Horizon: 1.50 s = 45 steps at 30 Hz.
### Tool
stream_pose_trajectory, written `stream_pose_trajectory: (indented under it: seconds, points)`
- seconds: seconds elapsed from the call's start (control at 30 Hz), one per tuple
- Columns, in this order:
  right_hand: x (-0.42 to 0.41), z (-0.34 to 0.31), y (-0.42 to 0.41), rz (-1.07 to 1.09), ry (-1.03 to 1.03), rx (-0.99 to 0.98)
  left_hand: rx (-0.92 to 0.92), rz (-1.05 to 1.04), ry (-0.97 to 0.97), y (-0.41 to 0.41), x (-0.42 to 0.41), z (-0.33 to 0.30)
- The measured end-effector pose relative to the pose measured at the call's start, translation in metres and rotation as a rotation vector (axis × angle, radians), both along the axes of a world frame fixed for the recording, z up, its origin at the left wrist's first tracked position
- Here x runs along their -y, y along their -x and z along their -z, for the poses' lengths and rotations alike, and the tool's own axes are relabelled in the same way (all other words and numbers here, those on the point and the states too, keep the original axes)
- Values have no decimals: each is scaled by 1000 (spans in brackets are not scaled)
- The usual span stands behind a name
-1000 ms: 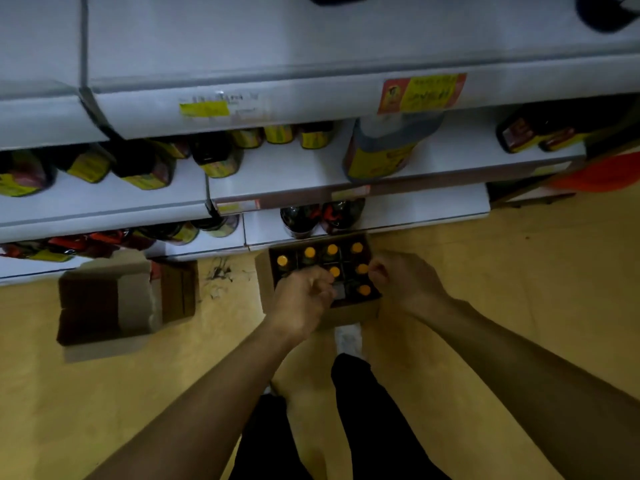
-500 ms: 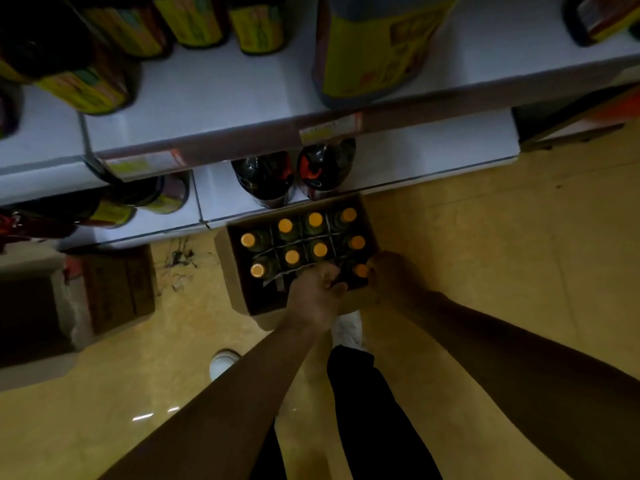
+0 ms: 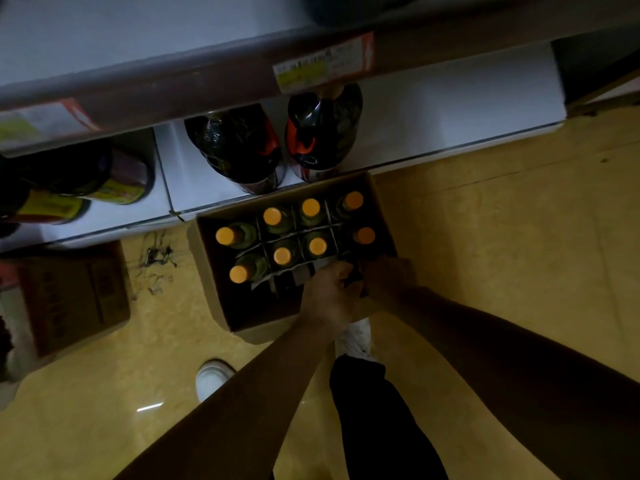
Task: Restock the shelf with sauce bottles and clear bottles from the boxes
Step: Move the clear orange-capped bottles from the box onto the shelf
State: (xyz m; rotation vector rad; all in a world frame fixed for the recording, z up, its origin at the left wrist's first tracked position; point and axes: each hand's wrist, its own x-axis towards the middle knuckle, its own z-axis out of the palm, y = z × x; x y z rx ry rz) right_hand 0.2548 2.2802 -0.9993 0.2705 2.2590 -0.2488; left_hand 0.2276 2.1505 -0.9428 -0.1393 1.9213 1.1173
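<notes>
Dim glossy yellow floor (image 3: 485, 237)

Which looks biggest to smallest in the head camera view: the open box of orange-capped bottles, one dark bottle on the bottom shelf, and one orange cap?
1. The open box covers the most area.
2. The dark bottle on the bottom shelf comes next; it looks tilted, so this is unsure.
3. The orange cap is clearly smallest.

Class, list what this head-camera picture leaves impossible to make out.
- Whatever the left hand and right hand grip in the box: the hands cover it.
- Price tag wording: blurred.
- Dark bottles on the bottom shelf: tops hidden under the shelf above.
- Second box: dim, partly cut off at the left edge.
</notes>
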Motion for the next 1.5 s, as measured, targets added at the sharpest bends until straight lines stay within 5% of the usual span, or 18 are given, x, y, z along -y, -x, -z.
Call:
stream_pose_trajectory:
  seconds: [0.5, 0.8, 1.0, 1.13, 1.27, 1.5]
  points:
    - [0, -43, 0, -221, -32, -110, 52, -38, -16, 11, 3, -30]
    - [-14, -156, 10, -223, 153, -233, 60, -54, -148, 21, 5, -84]
    - [-18, -221, 25, -247, 141, -307, -179, 151, -89, 34, 6, -131]
    - [-19, -269, 31, -257, 252, -523, -24, 28, -245, 44, 9, -170]
    - [-23, -317, 41, -269, 267, -434, -234, 308, -185, 51, 9, -209]
    - [-21, -424, 65, -327, 221, -462, -128, 353, -320, 70, 13, -283]
